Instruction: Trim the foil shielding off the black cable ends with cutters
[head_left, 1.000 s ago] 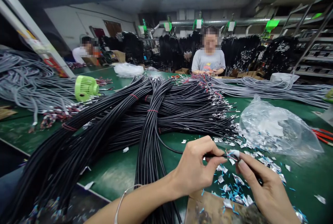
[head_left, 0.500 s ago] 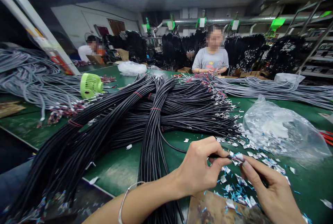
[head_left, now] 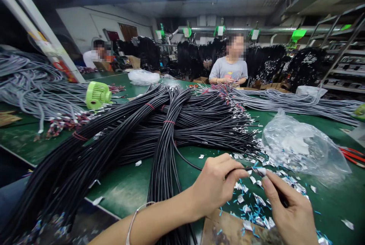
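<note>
Head view: the left hand pinches a single black cable near its end, fingers closed on it, just in front of the big heap of black cable bundles on the green bench. The right hand has its fingers closed on the silver foil wrap at the cable's tip. It seems best to keep the cable taut and peel the foil cleanly without nicking the wires. Right of the heap, a clear plastic bag holds foil scraps; more scraps litter the bench beneath the hands.
</note>
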### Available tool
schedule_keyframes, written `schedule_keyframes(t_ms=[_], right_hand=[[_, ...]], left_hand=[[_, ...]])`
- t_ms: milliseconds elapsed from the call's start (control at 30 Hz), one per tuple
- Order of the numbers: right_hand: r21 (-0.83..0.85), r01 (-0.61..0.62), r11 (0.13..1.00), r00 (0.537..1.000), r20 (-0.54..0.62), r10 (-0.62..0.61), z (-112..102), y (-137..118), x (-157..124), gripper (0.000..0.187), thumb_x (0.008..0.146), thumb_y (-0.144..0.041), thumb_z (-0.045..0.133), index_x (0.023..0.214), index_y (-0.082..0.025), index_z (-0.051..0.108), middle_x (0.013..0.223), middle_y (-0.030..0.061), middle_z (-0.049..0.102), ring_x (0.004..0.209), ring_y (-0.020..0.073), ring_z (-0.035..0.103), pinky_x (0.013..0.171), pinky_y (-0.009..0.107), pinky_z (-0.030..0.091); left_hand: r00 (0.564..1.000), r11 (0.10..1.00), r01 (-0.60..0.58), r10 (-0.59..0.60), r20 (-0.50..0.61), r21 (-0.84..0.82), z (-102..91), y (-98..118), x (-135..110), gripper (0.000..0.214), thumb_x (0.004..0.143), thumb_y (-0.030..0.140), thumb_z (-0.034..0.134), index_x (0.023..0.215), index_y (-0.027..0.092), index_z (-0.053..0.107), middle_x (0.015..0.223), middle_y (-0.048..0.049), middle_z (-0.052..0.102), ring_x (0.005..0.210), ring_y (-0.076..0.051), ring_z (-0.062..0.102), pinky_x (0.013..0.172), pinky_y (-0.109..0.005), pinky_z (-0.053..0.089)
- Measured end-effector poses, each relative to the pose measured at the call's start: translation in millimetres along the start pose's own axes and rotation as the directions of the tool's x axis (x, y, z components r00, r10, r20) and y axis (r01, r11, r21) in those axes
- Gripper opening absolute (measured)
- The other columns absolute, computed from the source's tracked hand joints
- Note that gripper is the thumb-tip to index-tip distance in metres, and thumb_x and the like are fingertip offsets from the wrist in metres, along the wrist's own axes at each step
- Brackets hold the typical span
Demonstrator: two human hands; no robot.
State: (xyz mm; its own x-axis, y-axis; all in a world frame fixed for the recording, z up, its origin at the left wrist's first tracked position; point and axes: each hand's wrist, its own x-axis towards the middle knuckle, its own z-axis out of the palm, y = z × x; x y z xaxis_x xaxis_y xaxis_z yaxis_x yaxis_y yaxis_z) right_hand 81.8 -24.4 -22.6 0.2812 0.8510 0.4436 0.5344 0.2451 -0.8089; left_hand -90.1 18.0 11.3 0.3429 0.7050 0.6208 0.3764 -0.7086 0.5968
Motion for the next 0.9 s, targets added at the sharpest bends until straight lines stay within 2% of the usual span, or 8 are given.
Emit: schedule_keyframes(t_ms=[100,200,333,400,533,700,833,900], right_hand=[[0.003,0.023,1.0,1.0,-0.016,-0.023,3,-3,-3,0.029,0.081,-0.041,0.06,0.093,-0.018,0.073,0.096,0.0076,0.073,0.092,0.0284,0.066,0.088,0.041,0.051],[-0.006,0.061,0.998,0.998,-0.02,-0.061,1,0,-3,0.027,0.081,-0.04,0.06,0.091,-0.019,0.074,0.094,0.0071,0.073,0.091,0.028,0.067,0.087,0.04,0.052],[-0.045,0.094,0.995,0.996,0.014,-0.093,-6,8,5,0.025,0.08,-0.039,0.061,0.089,-0.02,0.073,0.087,0.0049,0.074,0.08,0.0238,0.069,0.076,0.03,0.056],[-0.01,0.055,0.998,0.997,0.061,-0.054,-9,9,9,0.025,0.08,-0.041,0.061,0.085,-0.019,0.071,0.077,0.0031,0.072,0.067,0.0193,0.068,0.06,0.023,0.056],[0.115,-0.059,0.992,0.992,0.117,0.045,-7,3,10,0.027,0.076,-0.045,0.065,0.076,-0.018,0.062,0.055,-0.0033,0.053,0.046,0.0108,0.049,0.04,0.018,0.041],[0.225,-0.169,0.96,0.969,0.214,0.12,-3,-1,10,0.028,0.079,-0.045,0.064,0.086,-0.018,0.057,0.061,-0.0041,0.047,0.049,0.0093,0.038,0.041,0.02,0.03],[0.209,-0.129,0.969,0.974,0.211,0.084,-6,1,14,0.029,0.078,-0.045,0.065,0.079,-0.018,0.054,0.061,-0.0042,0.041,0.051,0.0094,0.034,0.043,0.021,0.027],[0.248,-0.187,0.951,0.958,0.261,0.12,-5,0,15,0.032,0.079,-0.048,0.064,0.075,-0.018,0.051,0.058,-0.0058,0.034,0.049,0.0086,0.028,0.042,0.021,0.022]], left_hand=[[0.999,1.0,0.006,-0.006,0.046,0.003,-3.6,3,2,0.018,0.086,0.013,0.054,0.074,0.013,0.067,0.065,-0.0024,0.061,0.058,-0.013,0.052,0.056,-0.023,0.039],[0.987,0.995,0.075,-0.065,0.148,-0.06,-8.6,5,5,0.028,0.088,0.011,0.047,0.065,0.013,0.063,0.06,-0.0004,0.059,0.056,-0.011,0.051,0.057,-0.022,0.038],[0.952,0.968,0.199,-0.155,0.264,-0.15,-11.0,6,9,0.038,0.091,0.015,0.042,0.059,0.013,0.061,0.053,0.0014,0.054,0.049,-0.009,0.047,0.051,-0.02,0.035],[0.969,0.975,0.167,-0.135,0.208,-0.148,-8.5,5,8,0.032,0.089,0.016,0.048,0.062,0.012,0.064,0.055,0.0008,0.056,0.05,-0.009,0.047,0.05,-0.02,0.035],[0.998,0.996,-0.014,0.019,0.058,-0.083,0.1,1,2,0.019,0.083,0.015,0.058,0.067,0.011,0.067,0.057,-0.0009,0.057,0.051,-0.01,0.046,0.05,-0.021,0.033],[0.986,0.987,-0.16,0.16,0.046,0.006,5.7,-4,-2,0.025,0.087,0.02,0.054,0.07,0.009,0.067,0.058,-0.0027,0.056,0.05,-0.011,0.046,0.048,-0.022,0.033],[0.979,0.978,-0.205,0.203,0.03,0.047,7.4,-5,-3,0.026,0.089,0.023,0.053,0.074,0.009,0.068,0.061,-0.0033,0.059,0.05,-0.011,0.047,0.047,-0.022,0.037],[0.977,0.977,-0.211,0.211,0.002,0.035,7.7,-6,-2,0.021,0.088,0.023,0.055,0.08,0.01,0.069,0.067,-0.0048,0.063,0.052,-0.011,0.05,0.049,-0.022,0.04]])
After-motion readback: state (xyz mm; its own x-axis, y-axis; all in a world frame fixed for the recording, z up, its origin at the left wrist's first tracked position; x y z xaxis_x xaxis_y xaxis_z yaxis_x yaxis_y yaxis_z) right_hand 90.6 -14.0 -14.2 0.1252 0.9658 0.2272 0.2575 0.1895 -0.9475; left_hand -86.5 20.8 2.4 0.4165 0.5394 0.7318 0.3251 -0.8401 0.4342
